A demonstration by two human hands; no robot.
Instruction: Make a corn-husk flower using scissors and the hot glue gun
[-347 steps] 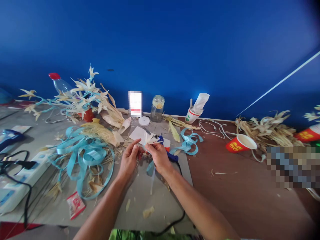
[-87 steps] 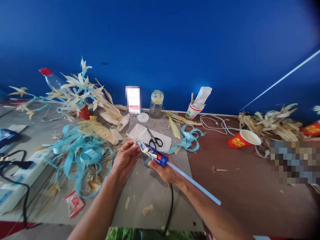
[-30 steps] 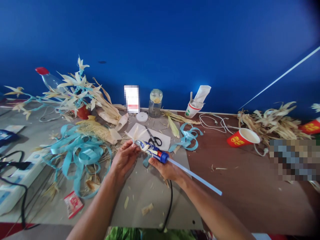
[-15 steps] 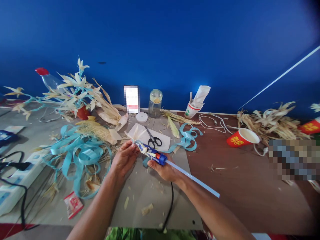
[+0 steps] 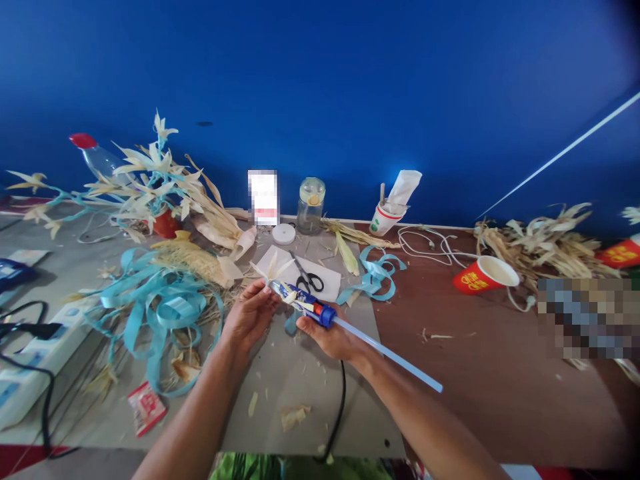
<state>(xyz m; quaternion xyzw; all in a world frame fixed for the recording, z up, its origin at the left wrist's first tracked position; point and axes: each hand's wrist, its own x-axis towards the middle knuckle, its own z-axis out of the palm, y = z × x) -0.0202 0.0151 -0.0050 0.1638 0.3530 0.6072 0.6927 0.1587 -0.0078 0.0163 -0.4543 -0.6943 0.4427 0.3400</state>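
Note:
My right hand [image 5: 331, 339] is closed round a blue glue gun [image 5: 306, 304] whose long pale glue stick [image 5: 387, 355] juts back to the right. Its nozzle points at a small pale husk flower [image 5: 271, 270], pinched at its base by the closed fingers of my left hand [image 5: 249, 315]. Both hands hover over a grey mat [image 5: 310, 387] near the table's front. The gun's black cord [image 5: 339, 420] runs down toward me.
Black scissors [image 5: 306, 280] lie on white paper just behind the hands. Blue ribbon [image 5: 160, 310] is heaped to the left, a husk bouquet [image 5: 150, 183] behind it. A tipped red cup [image 5: 483, 275], dry husks [image 5: 543, 250], a jar [image 5: 311, 207] and a power strip [image 5: 35, 360] surround.
Earlier both hands held only the husk flower; the right hand has since taken up the glue gun. Over the last second the hands have barely shifted.

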